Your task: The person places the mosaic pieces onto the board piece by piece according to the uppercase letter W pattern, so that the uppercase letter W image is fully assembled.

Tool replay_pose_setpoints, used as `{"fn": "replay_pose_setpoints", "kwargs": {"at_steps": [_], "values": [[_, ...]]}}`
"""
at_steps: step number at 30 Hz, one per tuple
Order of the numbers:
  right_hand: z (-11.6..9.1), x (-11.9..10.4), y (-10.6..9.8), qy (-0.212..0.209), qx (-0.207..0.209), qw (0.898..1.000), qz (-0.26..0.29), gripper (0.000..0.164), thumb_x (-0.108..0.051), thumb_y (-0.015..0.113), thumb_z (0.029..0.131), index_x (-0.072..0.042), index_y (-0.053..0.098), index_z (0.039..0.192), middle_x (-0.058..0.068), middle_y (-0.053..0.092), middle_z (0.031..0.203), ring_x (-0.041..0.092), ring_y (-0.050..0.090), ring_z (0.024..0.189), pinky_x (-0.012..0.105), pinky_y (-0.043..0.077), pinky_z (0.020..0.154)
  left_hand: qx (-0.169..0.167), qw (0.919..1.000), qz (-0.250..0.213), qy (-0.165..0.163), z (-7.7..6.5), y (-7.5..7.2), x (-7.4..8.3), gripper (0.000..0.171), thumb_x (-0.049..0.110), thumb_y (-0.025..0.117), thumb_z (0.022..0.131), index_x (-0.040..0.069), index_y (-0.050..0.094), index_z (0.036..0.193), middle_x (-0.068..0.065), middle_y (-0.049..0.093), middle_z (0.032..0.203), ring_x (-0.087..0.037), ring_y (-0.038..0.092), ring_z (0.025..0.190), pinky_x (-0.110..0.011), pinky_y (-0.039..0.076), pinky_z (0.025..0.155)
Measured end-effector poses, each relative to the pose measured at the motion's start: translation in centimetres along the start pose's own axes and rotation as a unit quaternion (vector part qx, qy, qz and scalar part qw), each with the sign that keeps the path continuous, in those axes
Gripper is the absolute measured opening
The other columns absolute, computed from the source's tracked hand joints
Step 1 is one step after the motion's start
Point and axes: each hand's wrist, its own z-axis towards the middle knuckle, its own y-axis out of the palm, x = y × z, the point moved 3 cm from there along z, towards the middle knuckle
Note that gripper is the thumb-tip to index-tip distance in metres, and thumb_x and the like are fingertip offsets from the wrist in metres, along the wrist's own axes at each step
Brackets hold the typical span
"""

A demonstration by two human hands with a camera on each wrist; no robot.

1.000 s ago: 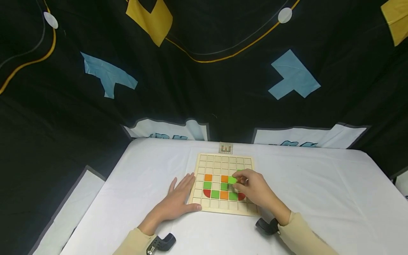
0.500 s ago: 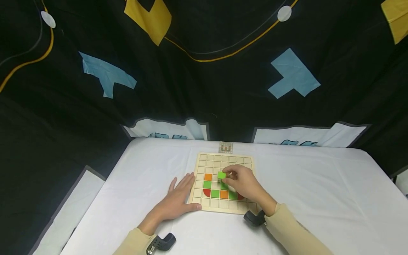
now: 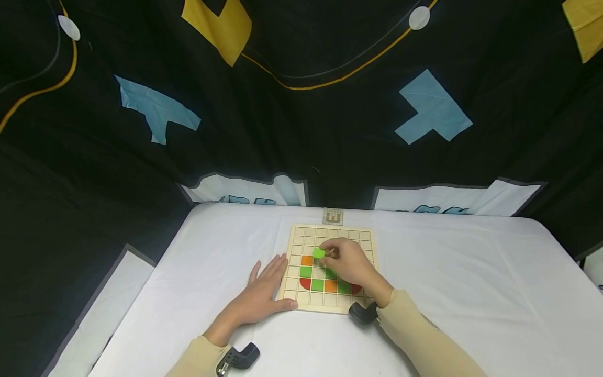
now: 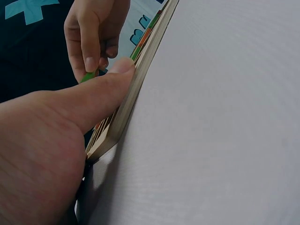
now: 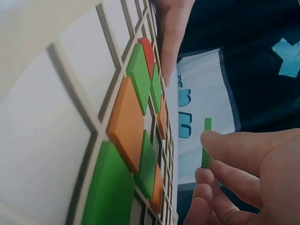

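My right hand [image 3: 350,262] pinches a green square tile [image 3: 318,253] between thumb and fingers. The right wrist view shows this tile [image 5: 205,154] edge-on, held off the board's surface. Below it lies a light wooden grid board [image 3: 303,299] with green, orange and rounded red tiles in its squares. An orange tile [image 3: 307,260] sits just in front and left of the held one. My left hand [image 3: 259,298] rests flat at the board's left side, straight fingers along the edge and thumb [image 4: 123,65] on the near corner. The right hand hides part of the tile pattern.
A small grid-patterned card [image 3: 333,216] lies behind the board on the white tablecloth [image 3: 471,283]. Past the table's far edge hangs a black curtain [image 3: 301,136] with blue and yellow shapes. A dark wrist device [image 3: 363,314] sits close to the board's front right corner.
My right hand has carried the green tile leftward and slightly away across the board, uncovering squares on the right. The left hand has stayed in place.
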Motion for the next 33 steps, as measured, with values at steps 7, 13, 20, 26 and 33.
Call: {"fn": "replay_pose_setpoints", "kwargs": {"at_steps": [7, 13, 20, 26, 33], "values": [[0.8, -0.1, 0.5, 0.004, -0.014, 1.000, -0.009, 0.026, -0.013, 0.078, 0.087, -0.008, 0.075, 0.112, 0.000, 0.066, 0.092, 0.015, 0.054, 0.079, 0.031, 0.048, 0.071, 0.001, 1.0000, -0.002, 0.004, 0.1, 0.1, 0.0, 0.105, 0.063, 0.064, 0.089, -0.002, 0.019, 0.158, -0.013, 0.013, 0.167, -0.028, 0.008, 0.155, -0.057, -0.007, 0.120], [1.4, -0.1, 0.9, 0.009, -0.023, 1.000, -0.014, 0.027, -0.016, 0.077, 0.088, -0.009, 0.074, 0.114, -0.001, 0.066, 0.093, 0.015, 0.056, 0.082, 0.032, 0.050, 0.074, -0.002, 1.0000, -0.007, 0.000, 0.1, -0.1, 0.1, 0.105, 0.062, 0.065, 0.089, -0.002, 0.019, 0.158, -0.012, 0.013, 0.167, -0.028, 0.007, 0.155, -0.057, -0.007, 0.120], [2.0, -0.2, 1.3, 0.017, -0.030, 0.999, -0.020, 0.027, -0.015, 0.077, 0.088, -0.009, 0.074, 0.115, 0.001, 0.070, 0.101, 0.014, 0.061, 0.088, 0.034, 0.054, 0.080, -0.002, 1.0000, -0.005, -0.001, 0.1, 0.0, 0.1, 0.106, 0.064, 0.064, 0.088, -0.002, 0.020, 0.158, -0.013, 0.014, 0.167, -0.029, 0.007, 0.155, -0.058, -0.006, 0.120], [2.5, -0.3, 1.6, 0.012, -0.031, 0.999, -0.026, 0.026, -0.013, 0.076, 0.089, -0.007, 0.074, 0.114, 0.003, 0.070, 0.100, 0.015, 0.062, 0.088, 0.035, 0.054, 0.082, -0.004, 1.0000, -0.008, 0.000, 0.1, -0.1, 0.1, 0.106, 0.063, 0.065, 0.089, -0.002, 0.019, 0.159, -0.013, 0.014, 0.167, -0.028, 0.007, 0.155, -0.057, -0.006, 0.120], [3.0, -0.1, 2.0, 0.016, -0.036, 0.999, -0.034, 0.026, -0.015, 0.076, 0.090, -0.008, 0.074, 0.114, 0.002, 0.070, 0.101, 0.016, 0.062, 0.091, 0.036, 0.054, 0.086, -0.005, 1.0000, -0.007, 0.000, 0.1, -0.1, 0.2, 0.106, 0.062, 0.065, 0.089, -0.002, 0.019, 0.158, -0.013, 0.014, 0.167, -0.029, 0.007, 0.155, -0.058, -0.006, 0.120]]}}
